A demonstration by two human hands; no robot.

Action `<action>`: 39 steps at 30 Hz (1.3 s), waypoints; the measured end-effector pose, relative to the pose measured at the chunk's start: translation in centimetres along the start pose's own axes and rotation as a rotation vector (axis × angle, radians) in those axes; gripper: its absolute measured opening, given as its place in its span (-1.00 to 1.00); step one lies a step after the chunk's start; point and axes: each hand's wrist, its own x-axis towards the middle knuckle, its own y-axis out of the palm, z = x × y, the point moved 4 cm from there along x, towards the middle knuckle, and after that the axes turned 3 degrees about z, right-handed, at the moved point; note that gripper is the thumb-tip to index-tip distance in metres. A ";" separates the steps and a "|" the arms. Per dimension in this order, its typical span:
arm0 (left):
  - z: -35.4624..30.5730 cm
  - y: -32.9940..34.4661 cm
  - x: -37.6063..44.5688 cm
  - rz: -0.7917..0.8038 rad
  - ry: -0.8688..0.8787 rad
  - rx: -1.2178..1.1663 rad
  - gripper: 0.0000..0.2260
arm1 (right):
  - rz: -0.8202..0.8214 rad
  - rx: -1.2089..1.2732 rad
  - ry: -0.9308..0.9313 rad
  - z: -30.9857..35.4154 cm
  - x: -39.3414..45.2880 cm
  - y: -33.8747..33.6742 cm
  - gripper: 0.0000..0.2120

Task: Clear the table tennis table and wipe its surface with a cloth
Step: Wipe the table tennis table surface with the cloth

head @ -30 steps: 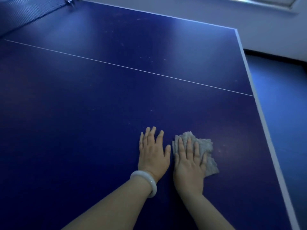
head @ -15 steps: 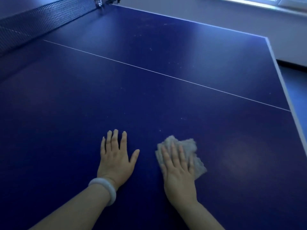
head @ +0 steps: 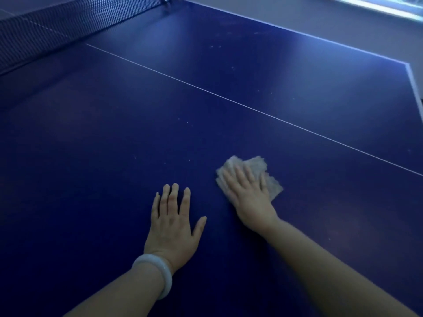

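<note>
Nearest the net [head: 68, 26], the left hand [head: 172, 227] is lying flat and spread on the desk [head: 91, 156], its grip holding nothing. Farther from the net, the right hand [head: 248, 195] is pressing the cloth [head: 256, 172] with straight fingers, having parted from the left hand over the last second. Wiping is progressing; specks are showing beyond the white centre line [head: 229, 101], likely unwiped.
</note>
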 end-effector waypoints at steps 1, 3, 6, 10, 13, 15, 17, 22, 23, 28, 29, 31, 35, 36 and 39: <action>0.0 -0.1 0.0 0.006 -0.001 0.002 -0.25 | 0.008 -0.036 -0.128 0.3 -1.1 0.5 -0.42; -0.1 -0.1 0.0 0.006 0.002 0.013 -0.24 | -0.018 -0.134 -0.211 -2.6 -2.0 -0.5 -0.38; -0.1 -0.2 0.0 0.007 0.011 0.000 -0.25 | -0.037 -0.104 0.228 -13.7 -0.1 -2.7 -0.38; -0.1 -0.2 0.0 -0.003 0.011 0.001 -0.25 | -0.007 0.255 0.738 -22.9 3.2 -5.0 -0.48; 0.0 0.0 0.1 -0.004 0.001 0.004 -0.25 | -0.001 0.300 0.669 -20.0 8.2 -6.2 -0.47; 0.0 0.1 0.2 -0.001 -0.002 0.014 -0.25 | 0.066 0.152 0.436 -14.5 11.4 -6.0 -0.47; 0.1 0.2 0.2 -0.002 -0.006 0.024 -0.25 | 0.118 0.028 0.175 -7.3 12.4 -5.2 -0.47; 0.1 0.1 0.2 -0.010 -0.012 0.031 -0.25 | 0.056 0.031 -0.100 0.2 4.7 -1.7 -0.47; 0.1 0.1 0.2 -0.011 -0.009 0.027 -0.25 | 0.039 0.005 -0.027 -2.0 2.8 -1.1 -0.45; 0.1 0.3 0.2 -0.005 0.012 0.008 -0.25 | -0.131 0.433 0.983 -14.4 -10.2 -1.0 -0.47; 0.1 0.3 0.1 -0.002 0.015 0.010 -0.25 | -0.111 0.415 1.060 -13.2 -11.5 -1.2 -0.49; 0.1 0.3 -0.1 -0.008 0.019 0.013 -0.25 | -0.043 0.237 0.953 -8.0 -10.7 -1.0 -0.47; 0.1 0.3 0.1 -0.004 0.037 -0.019 -0.30 | -0.078 0.137 0.419 5.5 -6.5 1.4 -0.48; 0.2 0.3 0.2 -0.002 0.043 -0.030 -0.32 | -0.070 0.137 0.341 7.3 -6.7 1.7 -0.49; 0.2 0.2 0.0 0.005 0.051 -0.032 -0.38 | -0.078 0.057 0.491 4.4 -10.4 2.5 -0.39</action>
